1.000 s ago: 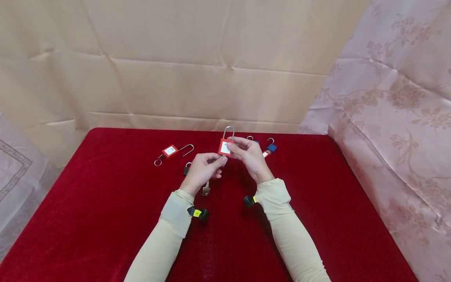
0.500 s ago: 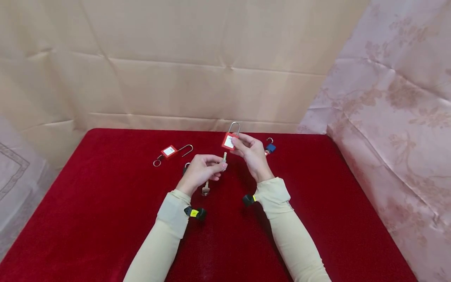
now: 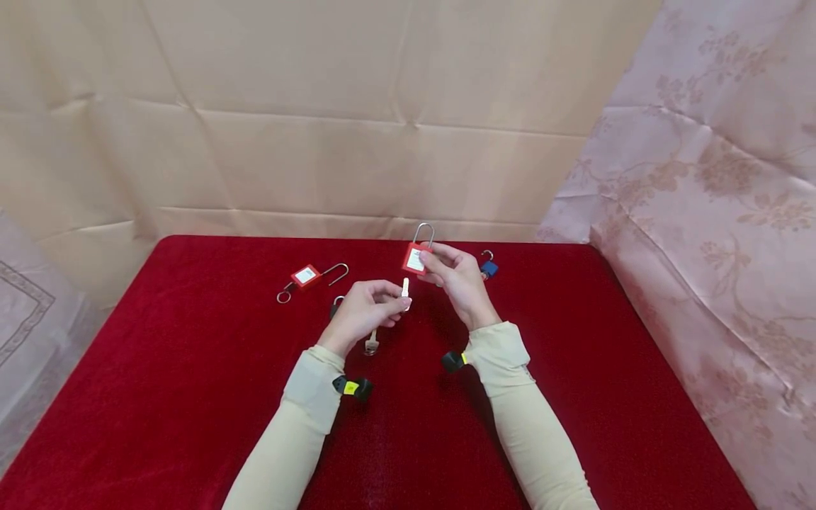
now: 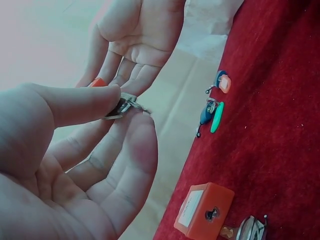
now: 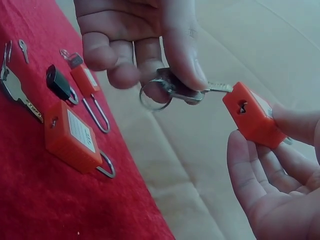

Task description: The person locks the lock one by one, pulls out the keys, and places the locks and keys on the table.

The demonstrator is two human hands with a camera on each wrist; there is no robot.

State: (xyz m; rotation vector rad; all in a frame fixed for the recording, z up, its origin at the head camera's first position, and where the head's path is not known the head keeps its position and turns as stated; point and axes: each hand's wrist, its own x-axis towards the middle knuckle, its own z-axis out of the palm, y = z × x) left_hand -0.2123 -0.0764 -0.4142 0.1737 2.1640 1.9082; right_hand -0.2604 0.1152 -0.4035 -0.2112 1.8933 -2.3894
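Observation:
My left hand [image 3: 363, 314] pinches a key [image 3: 405, 286] between thumb and forefinger, its blade pointing up. A dark key head and a metal ring [image 5: 155, 96] hang at those fingers in the right wrist view. With its thumb and fingers my right hand [image 3: 460, 282] holds a red padlock [image 3: 416, 259] by the body, shackle upward and white label facing me. The key tip lies just below the padlock's underside, apart from it. In the right wrist view the keyhole in the padlock's end is visible. The left thumb hides most of this padlock in the left wrist view.
On the red-covered table [image 3: 223, 397] a red padlock [image 3: 306, 276] with raised shackle and key ring lies left. A dark padlock [image 5: 59, 85] and loose key [image 3: 372, 343] are near my left hand. A blue padlock [image 3: 489, 268] lies right, near a green tag [image 4: 217, 117].
One second ago the left fingers were right against the padlock's underside. Since then the key has come away below it, and the padlock has shifted slightly right. The last half second shows little movement.

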